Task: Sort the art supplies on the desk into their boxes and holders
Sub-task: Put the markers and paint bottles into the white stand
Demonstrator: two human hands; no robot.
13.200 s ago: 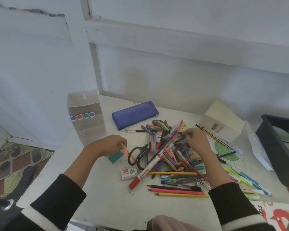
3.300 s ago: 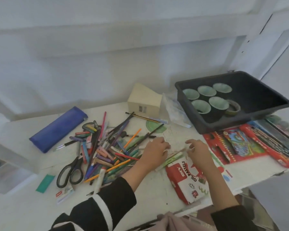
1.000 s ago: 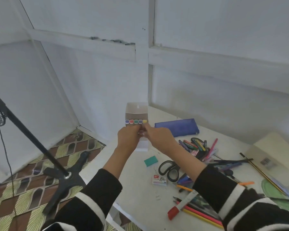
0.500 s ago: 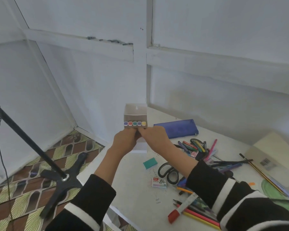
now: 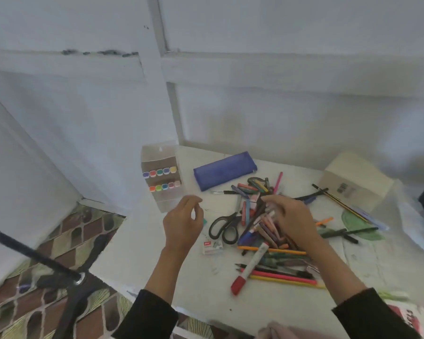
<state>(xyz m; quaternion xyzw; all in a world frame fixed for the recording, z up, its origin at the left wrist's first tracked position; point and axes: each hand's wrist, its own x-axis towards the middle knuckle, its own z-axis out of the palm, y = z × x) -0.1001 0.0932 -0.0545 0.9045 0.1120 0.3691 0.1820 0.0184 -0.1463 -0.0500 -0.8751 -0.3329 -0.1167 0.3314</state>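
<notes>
Head: teal block behind left hand

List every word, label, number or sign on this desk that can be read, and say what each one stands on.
No text can be read as words or numbers.
cream box: barcode label, digits too small to read.
small white box: red logo, blurred.
red-capped marker: barrel print, blurred.
red printed pack, at the desk's near right edge: white letters, cut off and blurred.
</notes>
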